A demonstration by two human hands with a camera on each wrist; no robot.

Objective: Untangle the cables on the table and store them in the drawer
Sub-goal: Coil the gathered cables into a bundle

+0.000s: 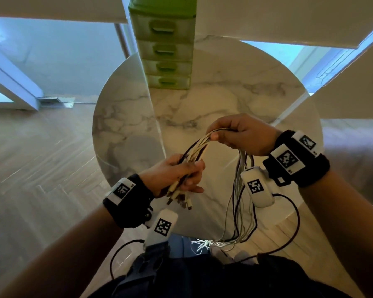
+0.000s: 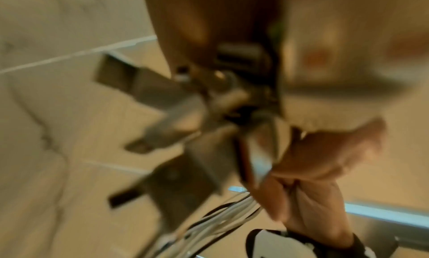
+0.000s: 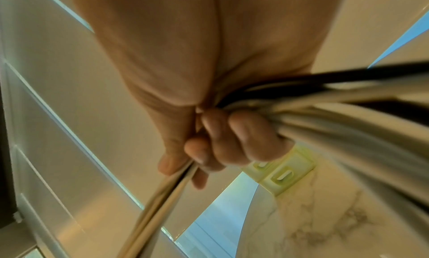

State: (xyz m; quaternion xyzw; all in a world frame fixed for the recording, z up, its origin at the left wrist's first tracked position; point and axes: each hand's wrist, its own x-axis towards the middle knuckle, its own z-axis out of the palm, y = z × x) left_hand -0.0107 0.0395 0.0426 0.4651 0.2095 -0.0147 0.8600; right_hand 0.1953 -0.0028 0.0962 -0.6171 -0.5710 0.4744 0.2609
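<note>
My left hand (image 1: pixel 177 175) is curled tight round the plug end of the cables (image 1: pixel 199 146), w/ the connectors (image 1: pixel 180 201) poking out below my fist, lower centre of the head view. My right hand (image 1: pixel 243 134) pinches the same bundle a bit further along, thumb on top, fingers wrapped under; the right wrist view shows those fingers (image 3: pixel 232 139) closed on pale and black strands. Between the two fists the bundle arches, centre of frame; past the right hand the rest drops in a long loop toward the bottom centre.

Handling, as I judge it: light, limp, no stiffness to speak of, so it sags wherever I don't support it. The jackets look smooth and prob. slide through a loose fist. The connectors are the only hard bits, the likely snag points, and the best anchor. The loose tail needs gathering before it'll fit anywhere.

The green drawer unit (image 1: pixel 166 50) stands at upper centre on the marble table (image 1: pixel 235 100), all drawers closed, well apart from my hands.
</note>
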